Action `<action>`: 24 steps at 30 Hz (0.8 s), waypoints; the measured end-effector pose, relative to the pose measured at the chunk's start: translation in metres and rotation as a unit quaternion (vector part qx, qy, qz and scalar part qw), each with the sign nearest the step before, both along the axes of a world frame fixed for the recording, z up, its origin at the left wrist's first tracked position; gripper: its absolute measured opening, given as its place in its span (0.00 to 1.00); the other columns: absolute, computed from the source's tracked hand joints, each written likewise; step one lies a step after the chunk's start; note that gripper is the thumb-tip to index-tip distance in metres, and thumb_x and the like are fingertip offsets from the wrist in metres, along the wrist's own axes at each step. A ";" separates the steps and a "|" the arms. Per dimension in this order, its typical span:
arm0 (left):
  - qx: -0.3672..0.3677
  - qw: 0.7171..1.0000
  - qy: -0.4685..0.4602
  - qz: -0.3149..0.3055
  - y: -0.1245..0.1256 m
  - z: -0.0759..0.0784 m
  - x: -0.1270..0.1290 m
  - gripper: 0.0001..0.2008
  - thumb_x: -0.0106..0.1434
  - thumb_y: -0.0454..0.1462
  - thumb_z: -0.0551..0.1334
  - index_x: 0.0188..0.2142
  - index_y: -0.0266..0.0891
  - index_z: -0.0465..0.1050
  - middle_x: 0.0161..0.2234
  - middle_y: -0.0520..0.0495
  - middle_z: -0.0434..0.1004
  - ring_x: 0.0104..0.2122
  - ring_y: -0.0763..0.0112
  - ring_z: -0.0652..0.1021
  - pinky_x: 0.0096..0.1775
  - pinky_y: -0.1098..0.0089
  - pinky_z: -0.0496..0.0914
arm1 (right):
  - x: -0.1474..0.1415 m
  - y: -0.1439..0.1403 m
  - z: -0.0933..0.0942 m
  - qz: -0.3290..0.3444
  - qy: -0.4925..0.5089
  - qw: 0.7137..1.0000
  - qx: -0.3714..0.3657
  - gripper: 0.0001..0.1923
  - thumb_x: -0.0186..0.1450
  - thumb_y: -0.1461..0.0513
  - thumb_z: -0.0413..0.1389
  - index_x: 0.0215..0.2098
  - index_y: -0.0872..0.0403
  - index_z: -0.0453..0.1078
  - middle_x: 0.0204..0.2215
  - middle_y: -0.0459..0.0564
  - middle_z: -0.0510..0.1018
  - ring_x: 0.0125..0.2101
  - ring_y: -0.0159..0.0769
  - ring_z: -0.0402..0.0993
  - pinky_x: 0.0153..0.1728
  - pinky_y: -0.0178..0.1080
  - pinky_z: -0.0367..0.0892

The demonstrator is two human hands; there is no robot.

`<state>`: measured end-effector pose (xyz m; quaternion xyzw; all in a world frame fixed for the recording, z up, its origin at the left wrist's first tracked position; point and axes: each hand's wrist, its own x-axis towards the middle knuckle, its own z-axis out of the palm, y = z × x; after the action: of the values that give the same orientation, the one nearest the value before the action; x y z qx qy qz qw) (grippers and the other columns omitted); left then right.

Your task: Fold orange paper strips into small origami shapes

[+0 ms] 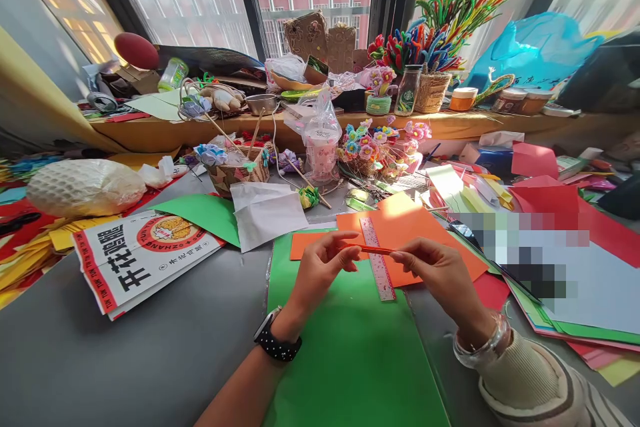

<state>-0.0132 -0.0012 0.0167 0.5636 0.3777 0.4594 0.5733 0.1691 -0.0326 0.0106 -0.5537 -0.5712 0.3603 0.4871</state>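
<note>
A thin orange-red pencil (pixel 376 250) is held level between the two hands above the middle of the table. Its left end is pinched by the thumb and fingertips of the left hand (pixel 320 267), whose remaining fingers are curled loosely inward; a black dotted wristwatch (pixel 277 342) is worn on that wrist. The pencil's right end is gripped by the closed fingers of the right hand (pixel 440 273), on whose wrist a clear bangle (pixel 483 347) is seen beside a cream ribbed sleeve (pixel 530 380). Directly beneath the pencil, a pink patterned plastic ruler (pixel 379 267) is laid across a sheet of orange paper (pixel 415 230), and both are rested partly on a large sheet of green paper (pixel 350 347) spread on the grey table (pixel 100 360). To the left, a printed white bag with red borders and black characters (pixel 137 257) is placed near a smaller green sheet (pixel 205 213) and a folded white paper (pixel 267 213). A netted white bundle (pixel 83 187) is seen further left. Behind the hands, a small basket of colourful pipe-cleaner flowers (pixel 377 147) is set just beside a clear plastic bag over a pink cup (pixel 320 143). Red paper sheets (pixel 550 203) are piled at the right.
</note>
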 end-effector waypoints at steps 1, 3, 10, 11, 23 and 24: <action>0.005 1.000 0.011 -0.012 0.000 0.000 0.000 0.14 0.51 0.39 0.61 0.38 0.35 0.69 0.21 0.52 0.71 0.21 0.76 0.72 0.27 0.74 0.69 | -0.001 0.000 0.000 0.001 -0.016 1.000 0.014 0.09 0.52 0.57 0.57 0.21 0.55 0.68 0.16 0.44 0.68 0.19 0.29 0.63 0.20 0.31 0.59; 0.026 0.999 0.040 -0.020 -0.001 -0.001 0.001 0.11 0.51 0.39 0.60 0.34 0.35 0.71 0.21 0.51 0.70 0.21 0.76 0.72 0.27 0.74 0.69 | -0.002 -0.001 0.000 0.005 -0.046 0.998 0.041 0.09 0.53 0.57 0.56 0.21 0.55 0.68 0.16 0.44 0.69 0.19 0.29 0.64 0.20 0.31 0.61; 0.131 0.982 0.133 -0.020 0.001 -0.007 0.003 0.09 0.54 0.39 0.58 0.29 0.36 0.73 0.25 0.48 0.69 0.24 0.74 0.72 0.28 0.74 0.68 | -0.004 0.000 0.002 0.032 -0.104 0.989 0.096 0.07 0.57 0.59 0.53 0.26 0.54 0.68 0.22 0.46 0.72 0.24 0.31 0.68 0.26 0.33 0.64; 0.140 0.979 0.143 -0.028 0.001 -0.007 0.004 0.09 0.54 0.39 0.58 0.29 0.36 0.73 0.25 0.48 0.70 0.25 0.74 0.72 0.28 0.74 0.68 | -0.005 0.000 0.002 0.048 -0.110 0.988 0.100 0.06 0.57 0.60 0.53 0.26 0.54 0.68 0.23 0.46 0.73 0.25 0.31 0.68 0.27 0.33 0.65; 0.170 0.968 0.179 -0.048 -0.003 0.004 0.004 0.08 0.54 0.38 0.58 0.26 0.36 0.73 0.23 0.48 0.72 0.26 0.73 0.72 0.30 0.74 0.67 | -0.008 -0.003 0.006 0.095 -0.135 0.981 0.105 0.07 0.58 0.60 0.52 0.26 0.54 0.70 0.21 0.45 0.73 0.23 0.31 0.69 0.24 0.32 0.63; 0.163 0.970 0.172 -0.050 -0.003 0.004 0.003 0.08 0.54 0.38 0.58 0.26 0.36 0.73 0.23 0.48 0.72 0.26 0.73 0.72 0.30 0.74 0.67 | -0.007 -0.003 0.007 0.093 -0.132 0.982 0.102 0.07 0.58 0.60 0.52 0.27 0.54 0.70 0.21 0.45 0.73 0.23 0.31 0.69 0.24 0.31 0.63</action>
<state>-0.0103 -0.0040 0.0210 0.7383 0.3617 0.3816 0.4223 0.1616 -0.0355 0.0176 -0.4880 -0.7132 0.2682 0.4258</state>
